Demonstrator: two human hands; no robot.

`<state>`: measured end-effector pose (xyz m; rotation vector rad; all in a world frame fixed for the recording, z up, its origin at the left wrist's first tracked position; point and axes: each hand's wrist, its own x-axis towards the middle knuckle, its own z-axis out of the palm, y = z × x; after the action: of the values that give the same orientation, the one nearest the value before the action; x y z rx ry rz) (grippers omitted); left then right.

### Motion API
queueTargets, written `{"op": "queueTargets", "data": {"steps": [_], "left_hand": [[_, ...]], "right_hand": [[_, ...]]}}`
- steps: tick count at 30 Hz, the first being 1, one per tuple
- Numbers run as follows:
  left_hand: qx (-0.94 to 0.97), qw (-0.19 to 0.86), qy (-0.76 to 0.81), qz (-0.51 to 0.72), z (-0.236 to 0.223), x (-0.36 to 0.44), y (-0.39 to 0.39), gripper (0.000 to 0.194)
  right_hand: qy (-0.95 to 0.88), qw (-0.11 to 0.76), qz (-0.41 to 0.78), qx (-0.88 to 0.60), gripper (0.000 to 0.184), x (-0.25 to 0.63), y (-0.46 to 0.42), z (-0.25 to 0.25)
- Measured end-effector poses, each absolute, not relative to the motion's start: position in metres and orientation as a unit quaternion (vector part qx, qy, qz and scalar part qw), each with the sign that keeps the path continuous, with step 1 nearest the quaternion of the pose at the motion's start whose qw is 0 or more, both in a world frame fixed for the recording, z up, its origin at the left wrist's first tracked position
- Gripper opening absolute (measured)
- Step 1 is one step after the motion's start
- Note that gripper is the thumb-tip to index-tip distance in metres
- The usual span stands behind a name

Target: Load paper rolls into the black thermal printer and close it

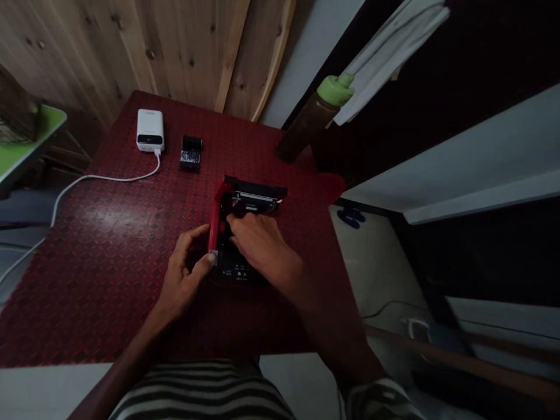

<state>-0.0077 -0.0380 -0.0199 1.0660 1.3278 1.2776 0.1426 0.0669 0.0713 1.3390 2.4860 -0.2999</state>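
A red-and-black machine [239, 273], which looks like a small printer, lies on the table with its black lid [258, 189] raised at the far side. My left hand [186, 271] grips its left edge, the thumb pressed on the near left corner and the fingers along the side. My right hand [262, 242] reaches into the open compartment from the right. Its fingers are curled with the tips partly hidden, so what they pinch does not show. Beyond the machine, a small black cartridge [191, 153] with a shiny face lies on the table.
A white power bank [150, 129] with a white cable [109, 178] sits at the table's far left. A brown bottle with a green cap [315, 116] stands at the far right. The patterned red table [109, 262] meets a wooden wall [175, 52] behind; a green surface [48, 125] is at left.
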Motion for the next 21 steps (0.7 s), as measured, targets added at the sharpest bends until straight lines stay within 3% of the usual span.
{"op": "queueTargets", "data": {"steps": [5, 9, 12, 17, 21], "left_hand": [[0.433, 0.484, 0.546, 0.529, -0.02, -0.008, -0.039, 0.059], [0.434, 0.482, 0.553, 0.523, -0.021, -0.009, -0.039, 0.059], [0.44, 0.478, 0.553, 0.523, -0.021, -0.009, -0.038, 0.059], [0.428, 0.496, 0.548, 0.52, -0.019, -0.009, -0.038, 0.062], [0.436, 0.48, 0.554, 0.522, -0.019, -0.009, -0.038, 0.059]], "right_hand": [[0.865, 0.153, -0.098, 0.468, 0.03, 0.14, 0.07, 0.076], [0.842, 0.099, -0.095, 0.522, 0.028, 0.149, 0.06, 0.08], [0.831, -0.017, -0.114, 0.544, 0.024, 0.168, 0.047, 0.081], [0.768, -0.318, -0.262, 0.49, 0.02, 0.234, 0.03, 0.074], [0.665, -0.409, -0.323, 0.534, 0.021, 0.278, 0.023, 0.042]]}}
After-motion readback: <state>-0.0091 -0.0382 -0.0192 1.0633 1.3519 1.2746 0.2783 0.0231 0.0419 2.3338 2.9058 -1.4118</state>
